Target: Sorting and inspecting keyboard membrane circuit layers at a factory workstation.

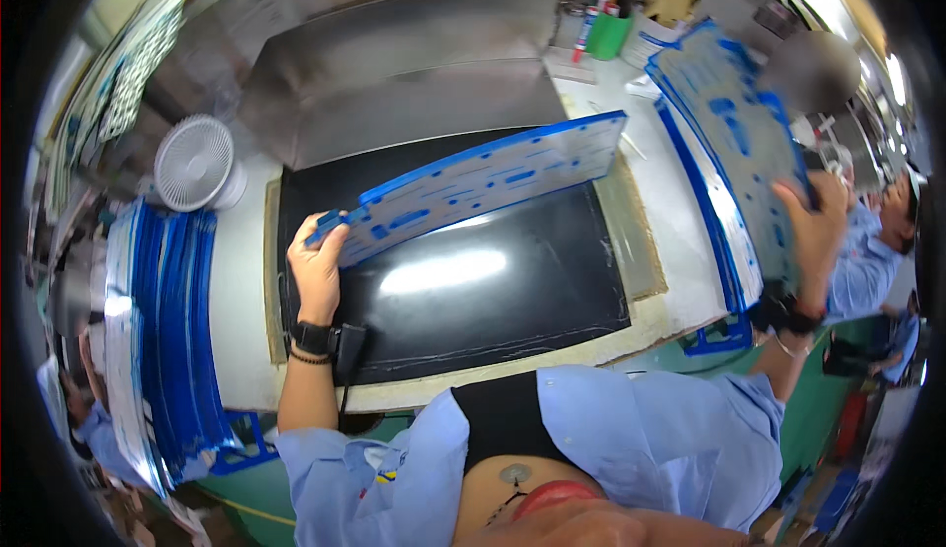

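Head view: the left hand (pixel 317 263) holds a blue-edged panel (pixel 493 184) over a black mat (pixel 512 301), while the right hand (pixel 816 237) grips a second panel (pixel 741 153).
The left hand is closed on the near left end of its panel, thumb on one side and fingers on the other; the panel is tilted on edge and slants toward the far right, and whether its lower edge touches the mat I cannot tell. The right hand pinches the right edge of the second panel, thumb on its face, at the right side of the white table (pixel 241 320). To the left stands a row of blue-edged panels (pixel 177 330), with a white fan (pixel 194 165) just beyond; a green cup (pixel 609 36) of pens stands at the far right.
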Demonstrator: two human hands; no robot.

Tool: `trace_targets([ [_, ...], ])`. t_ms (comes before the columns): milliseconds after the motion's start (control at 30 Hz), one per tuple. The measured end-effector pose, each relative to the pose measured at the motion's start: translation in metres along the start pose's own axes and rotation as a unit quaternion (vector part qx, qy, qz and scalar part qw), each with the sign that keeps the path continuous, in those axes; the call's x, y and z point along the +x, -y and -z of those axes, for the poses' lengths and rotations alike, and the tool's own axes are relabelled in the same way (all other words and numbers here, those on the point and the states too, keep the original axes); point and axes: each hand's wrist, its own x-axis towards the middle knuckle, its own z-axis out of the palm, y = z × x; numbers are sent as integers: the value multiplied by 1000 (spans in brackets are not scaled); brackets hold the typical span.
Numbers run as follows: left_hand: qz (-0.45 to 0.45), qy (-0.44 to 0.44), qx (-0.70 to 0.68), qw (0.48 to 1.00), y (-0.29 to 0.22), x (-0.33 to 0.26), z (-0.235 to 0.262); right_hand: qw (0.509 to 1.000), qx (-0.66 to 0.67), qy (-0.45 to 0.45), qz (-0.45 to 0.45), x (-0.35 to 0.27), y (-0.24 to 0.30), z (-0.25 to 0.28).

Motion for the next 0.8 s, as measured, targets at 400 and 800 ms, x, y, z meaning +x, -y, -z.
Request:
trace_targets([
  [400,-7,34,-29,999,-3,0,-3,844,383,219,304,36,202,-59],
  [800,-11,162,-150,975,-25,-2,12,855,341,250,300,40,257,-143],
])
